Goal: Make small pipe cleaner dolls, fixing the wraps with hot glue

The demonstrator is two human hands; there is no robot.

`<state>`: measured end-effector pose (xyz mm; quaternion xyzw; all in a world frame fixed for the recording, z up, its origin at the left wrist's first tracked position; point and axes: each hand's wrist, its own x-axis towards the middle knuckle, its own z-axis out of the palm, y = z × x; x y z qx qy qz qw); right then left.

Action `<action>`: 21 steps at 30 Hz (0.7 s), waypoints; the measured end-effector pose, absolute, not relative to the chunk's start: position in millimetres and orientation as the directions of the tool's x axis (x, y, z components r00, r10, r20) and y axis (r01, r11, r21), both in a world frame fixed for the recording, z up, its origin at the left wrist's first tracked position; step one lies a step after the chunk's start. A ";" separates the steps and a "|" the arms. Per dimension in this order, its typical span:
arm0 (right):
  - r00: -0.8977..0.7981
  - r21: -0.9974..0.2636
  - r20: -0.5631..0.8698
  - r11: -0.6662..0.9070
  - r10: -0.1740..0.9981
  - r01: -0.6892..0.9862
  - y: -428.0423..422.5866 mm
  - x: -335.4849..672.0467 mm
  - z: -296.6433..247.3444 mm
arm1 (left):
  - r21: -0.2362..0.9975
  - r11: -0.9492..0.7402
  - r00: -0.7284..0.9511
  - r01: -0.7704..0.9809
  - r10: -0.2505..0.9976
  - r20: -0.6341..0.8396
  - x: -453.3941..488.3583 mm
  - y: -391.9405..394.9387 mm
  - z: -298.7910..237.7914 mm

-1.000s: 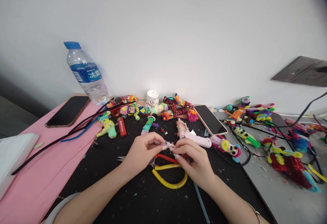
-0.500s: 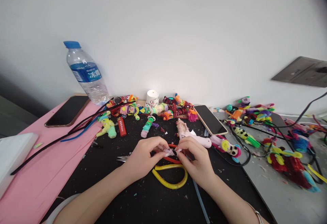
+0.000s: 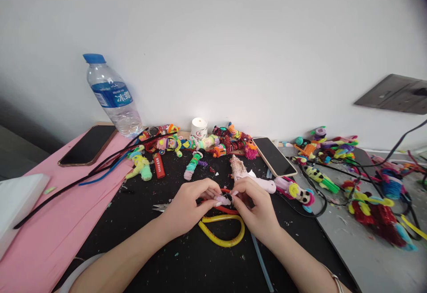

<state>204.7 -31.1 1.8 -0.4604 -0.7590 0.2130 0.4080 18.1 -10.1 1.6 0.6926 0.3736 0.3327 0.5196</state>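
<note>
My left hand [image 3: 191, 199] and my right hand [image 3: 255, 204] meet over the black work mat [image 3: 207, 268]. Between their fingertips is a small pale-lilac fuzzy piece [image 3: 223, 201] with a black bit at its right end. My left fingers pinch the lilac part, and my right fingers close at the black end. Most of the piece is covered by the fingers. Beneath the hands lies a pair of scissors [image 3: 222, 242] with a yellow and a red handle loop; the metal blades poke out left of my left hand. A pink glue gun [image 3: 263, 184] rests just behind my right hand.
A tilted water bottle [image 3: 113, 99] and a phone [image 3: 88, 145] are at left; another phone [image 3: 274, 156] is back right. Fuzzy pipe-cleaner figures [image 3: 193, 166] line the wall around a paper cup [image 3: 199, 127]. A red box [image 3: 159, 165] and a glue stick [image 3: 262, 262] lie on the mat.
My right fingertips have shifted slightly on the black end, and more of the lilac piece shows. Everything else stays in place.
</note>
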 end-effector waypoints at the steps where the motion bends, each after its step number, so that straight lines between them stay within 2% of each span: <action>1: -0.244 -0.701 0.419 0.483 0.875 0.524 -31.1 204.7 1.8 | 0.969 -0.180 0.503 0.168 0.861 0.073 18.1 -10.4 1.4; 4: -0.252 -0.709 0.418 0.487 0.873 0.510 -31.7 206.1 2.5 | 0.981 -0.132 0.501 0.142 0.864 0.043 18.0 -10.6 -0.1; 7: -0.262 -0.740 0.435 0.508 0.861 0.440 -32.5 210.2 3.7 | 0.998 0.004 0.473 0.055 0.880 -0.029 17.5 -8.3 -2.6; 11: -0.179 -0.801 0.426 0.462 0.887 0.382 -30.8 215.9 3.2 | 0.988 0.127 0.485 -0.083 0.872 -0.071 15.9 -4.2 -4.5; 13: -0.163 -0.811 0.402 0.433 0.901 0.393 -29.4 216.6 2.6 | 0.982 0.154 0.525 -0.113 0.848 -0.073 15.3 -4.4 -4.4; 18: -0.257 -0.798 0.375 0.451 0.891 0.399 -29.1 211.9 4.3 | 0.984 0.160 0.612 -0.078 0.787 -0.080 16.0 -9.1 -4.0; 21: -0.260 -0.840 0.341 0.417 0.903 0.346 -29.5 208.8 5.9 | 0.988 0.144 0.618 -0.055 0.782 -0.080 16.6 -9.8 -3.4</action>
